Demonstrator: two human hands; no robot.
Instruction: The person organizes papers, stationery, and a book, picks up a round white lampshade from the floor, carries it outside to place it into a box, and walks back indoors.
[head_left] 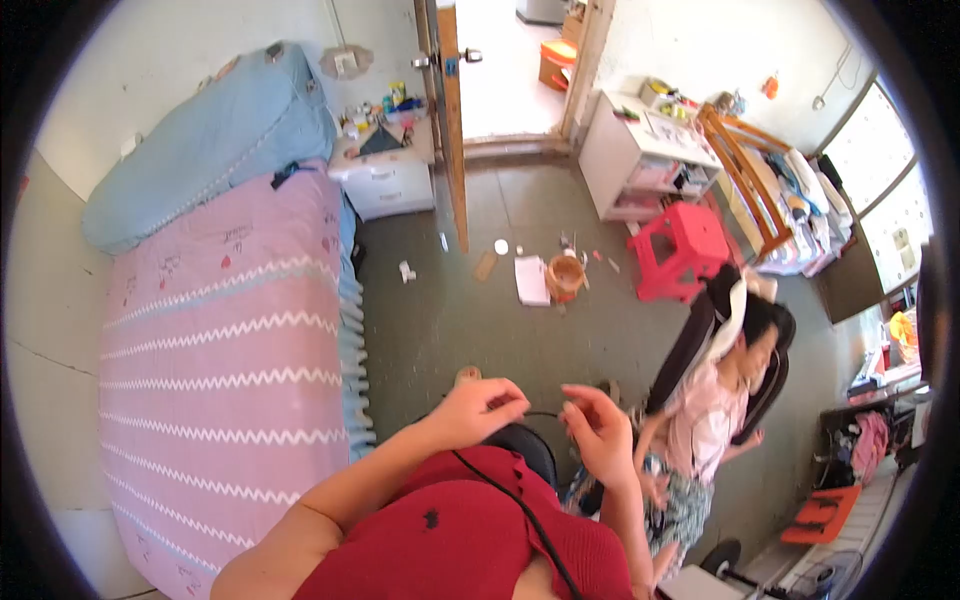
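Standing left of both hands (600,432), a bed (220,395) borders grey floor (425,335).

One left hand (478,412), one right hand (603,438), two in all! Now one pink-covered bed (220,345), one wooden door (456,150), one red stool (698,230), and two white drawers (385,188)!

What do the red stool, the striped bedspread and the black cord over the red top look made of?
Red stool: probably smooth moulded plastic, one even colour. Striped bedspread: matte fabric, lightly creased. Black cord: smooth, evenly thick, perhaps plastic-sheathed; core unseen.
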